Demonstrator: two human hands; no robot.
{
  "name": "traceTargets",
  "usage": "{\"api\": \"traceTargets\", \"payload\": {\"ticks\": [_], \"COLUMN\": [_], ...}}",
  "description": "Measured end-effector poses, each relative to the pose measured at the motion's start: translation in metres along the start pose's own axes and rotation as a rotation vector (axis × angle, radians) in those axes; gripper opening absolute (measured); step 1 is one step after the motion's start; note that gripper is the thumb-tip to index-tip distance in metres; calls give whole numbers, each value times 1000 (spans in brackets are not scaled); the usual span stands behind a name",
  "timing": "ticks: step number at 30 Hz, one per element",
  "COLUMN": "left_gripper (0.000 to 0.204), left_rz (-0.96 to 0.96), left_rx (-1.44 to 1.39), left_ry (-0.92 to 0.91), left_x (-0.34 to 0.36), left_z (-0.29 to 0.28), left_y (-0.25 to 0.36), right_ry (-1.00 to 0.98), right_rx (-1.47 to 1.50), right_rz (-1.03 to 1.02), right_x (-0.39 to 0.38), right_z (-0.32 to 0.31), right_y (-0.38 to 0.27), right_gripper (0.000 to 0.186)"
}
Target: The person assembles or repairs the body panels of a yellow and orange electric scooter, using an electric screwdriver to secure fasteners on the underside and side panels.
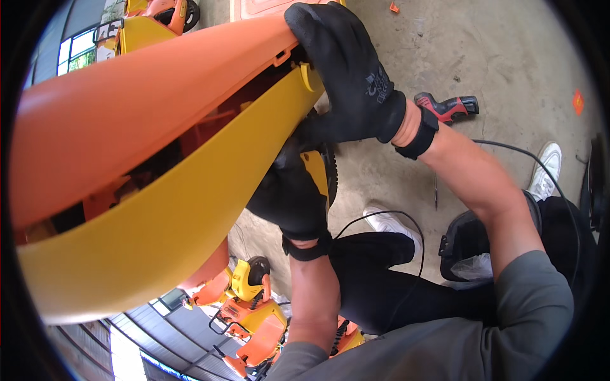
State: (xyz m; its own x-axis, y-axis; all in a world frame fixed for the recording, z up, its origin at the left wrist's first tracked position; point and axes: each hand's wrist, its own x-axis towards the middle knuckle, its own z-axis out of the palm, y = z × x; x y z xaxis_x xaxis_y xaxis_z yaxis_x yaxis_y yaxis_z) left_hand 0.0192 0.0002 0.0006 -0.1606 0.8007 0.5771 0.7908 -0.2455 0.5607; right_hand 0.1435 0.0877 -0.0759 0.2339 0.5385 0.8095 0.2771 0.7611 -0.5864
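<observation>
An orange plastic body panel (146, 95) and a yellow one (190, 197) fill the left side, with a long dark gap between them. Orange parts show inside the gap. My right hand (352, 82), in a black glove, grips the panels where they meet at their narrow end, fingers over the orange edge and thumb below the yellow one. My left hand (289, 190), also gloved in black, is closed close under that end, against the yellow panel. Its fingertips, and whatever they may hold, are hidden.
A red and black cordless power tool (448, 108) lies on the concrete floor (495, 57). A black cable (521, 152) runs past my legs, near an open black bag (467, 235). Several orange and yellow ride-on vehicles (254, 317) stand behind. A screwdriver-like rod (436, 192) is nearby.
</observation>
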Motion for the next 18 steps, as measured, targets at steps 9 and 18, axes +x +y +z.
{"api": "traceTargets", "payload": {"ticks": [9,18], "left_gripper": [36,20], "left_rz": [68,-26], "left_rx": [455,-43], "left_ry": [170,50], "left_x": [2,-2], "left_z": [12,10], "left_y": [2,1], "right_ry": [-59,-115], "right_rx": [-62,-148], "right_rz": [137,-1], "right_x": [-5,-6], "right_z": [1,-10], "right_y": [-1,12], "right_gripper": [104,120]}}
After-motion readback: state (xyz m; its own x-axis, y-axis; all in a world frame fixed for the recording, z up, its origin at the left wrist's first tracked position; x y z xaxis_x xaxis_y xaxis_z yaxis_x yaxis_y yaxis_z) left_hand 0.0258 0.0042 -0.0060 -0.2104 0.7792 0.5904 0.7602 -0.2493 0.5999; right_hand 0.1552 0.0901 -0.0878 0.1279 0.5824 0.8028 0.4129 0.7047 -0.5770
